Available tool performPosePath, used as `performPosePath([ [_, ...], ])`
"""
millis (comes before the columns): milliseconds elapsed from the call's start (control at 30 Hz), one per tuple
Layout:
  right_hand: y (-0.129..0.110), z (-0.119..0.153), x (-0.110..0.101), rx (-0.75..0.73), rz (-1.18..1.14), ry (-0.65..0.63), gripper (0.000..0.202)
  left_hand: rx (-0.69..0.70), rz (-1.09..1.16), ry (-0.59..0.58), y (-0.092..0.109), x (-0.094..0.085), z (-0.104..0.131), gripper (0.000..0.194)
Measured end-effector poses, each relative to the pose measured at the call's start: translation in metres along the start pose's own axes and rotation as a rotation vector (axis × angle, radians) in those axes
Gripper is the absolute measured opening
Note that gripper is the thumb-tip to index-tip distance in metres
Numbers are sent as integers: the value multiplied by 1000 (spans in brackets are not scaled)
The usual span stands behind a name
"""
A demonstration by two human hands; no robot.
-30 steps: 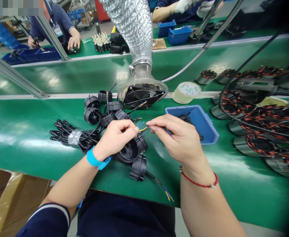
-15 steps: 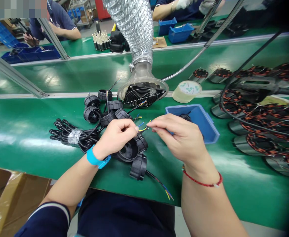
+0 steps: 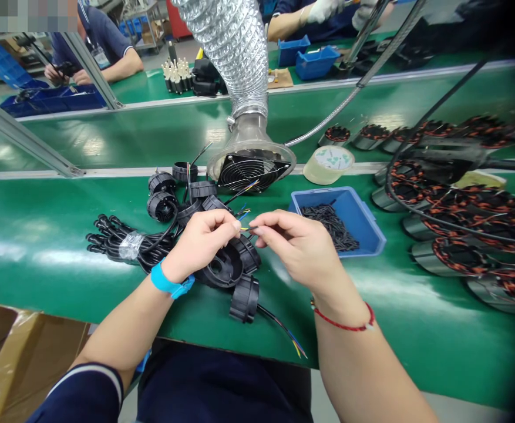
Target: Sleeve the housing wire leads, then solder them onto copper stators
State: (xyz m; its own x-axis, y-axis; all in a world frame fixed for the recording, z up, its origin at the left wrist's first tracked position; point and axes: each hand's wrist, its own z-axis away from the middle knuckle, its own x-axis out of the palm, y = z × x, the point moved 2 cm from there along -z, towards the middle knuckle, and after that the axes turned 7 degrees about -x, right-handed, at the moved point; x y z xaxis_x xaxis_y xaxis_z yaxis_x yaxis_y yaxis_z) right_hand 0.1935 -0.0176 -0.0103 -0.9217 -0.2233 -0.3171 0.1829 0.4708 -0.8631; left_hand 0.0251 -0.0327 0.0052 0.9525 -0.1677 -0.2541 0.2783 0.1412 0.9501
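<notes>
My left hand [image 3: 208,238] pinches thin coloured wires; a yellow wire end [image 3: 243,229] sticks out past the fingertips. Thumb and forefinger of my right hand [image 3: 303,247] are closed on a short black tube [image 3: 251,228], which meets the wire end between the two hands. Whether the tube surrounds the wire I cannot tell. Below my left hand sits a round black plastic housing [image 3: 228,271], and nearer me another black housing [image 3: 245,298] lies with its coloured leads [image 3: 295,342] spread out. Right of my hands, a blue bin [image 3: 369,232] holds many short black tubes [image 3: 330,223].
A bundle of black cables [image 3: 120,241] lies left. More black housings [image 3: 160,205] stand behind my hands. A fume hood with a fan grille [image 3: 252,171] hangs ahead, beside a tape roll [image 3: 329,164]. Motor stators [image 3: 455,255] crowd the right. Two people work across the bench.
My right hand has shifted left towards my left hand, and the black tube now shows at the wire end. More of the blue bin's contents has come into sight.
</notes>
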Motion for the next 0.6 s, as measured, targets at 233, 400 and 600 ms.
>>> performPosePath([
  [233,2,2,7,-31,22,81,12,24,-9,-44,1,-1,-2,26],
  [400,-2,1,8,-101,90,22,12,41,-27,-32,0,-2,-4,26],
  [600,6,-3,4,104,-244,-10,11,39,-59,-61,0,-1,-3,26],
])
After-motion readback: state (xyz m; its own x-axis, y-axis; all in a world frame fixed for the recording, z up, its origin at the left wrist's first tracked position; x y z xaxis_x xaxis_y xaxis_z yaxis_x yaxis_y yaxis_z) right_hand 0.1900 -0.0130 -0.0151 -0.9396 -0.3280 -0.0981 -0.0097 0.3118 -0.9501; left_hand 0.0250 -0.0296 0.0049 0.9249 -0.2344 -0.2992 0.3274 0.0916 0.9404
